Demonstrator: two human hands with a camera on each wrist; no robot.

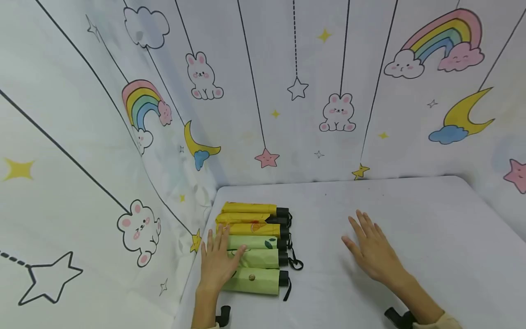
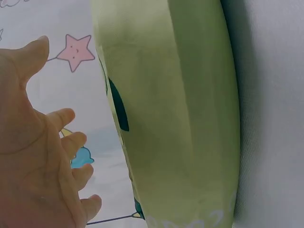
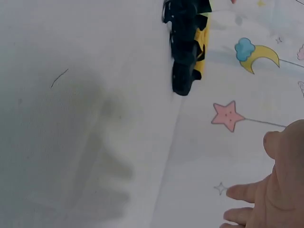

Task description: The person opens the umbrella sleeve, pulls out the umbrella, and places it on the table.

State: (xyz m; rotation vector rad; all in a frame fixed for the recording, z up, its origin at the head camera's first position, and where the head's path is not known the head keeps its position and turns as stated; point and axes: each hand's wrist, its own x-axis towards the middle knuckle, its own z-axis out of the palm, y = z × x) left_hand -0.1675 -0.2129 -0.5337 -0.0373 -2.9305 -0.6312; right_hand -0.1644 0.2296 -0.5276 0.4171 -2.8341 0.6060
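Folded umbrellas lie side by side on the left of the white table: three yellow umbrellas [image 1: 250, 208] at the back and three green umbrellas [image 1: 265, 281] nearer the front. My left hand [image 1: 218, 267] is spread over the left ends of the green ones, fingers straight, covering part of them. In the left wrist view, a green umbrella [image 2: 156, 118] fills the middle, beside the extended fingers. Over the table to the right, my right hand [image 1: 376, 256] has its fingers extended and holds nothing. Black umbrella handles [image 3: 183, 71] show in the right wrist view, away from that hand.
The white table [image 1: 324, 292] has rounded back corners. Behind it and on the left hangs a white cloth [image 1: 230, 132] printed with rabbits, stars, moons and rainbows. Thin black straps [image 1: 295, 263] stick out from the handles to the right. Both wrists wear black camera mounts [image 1: 398, 317].
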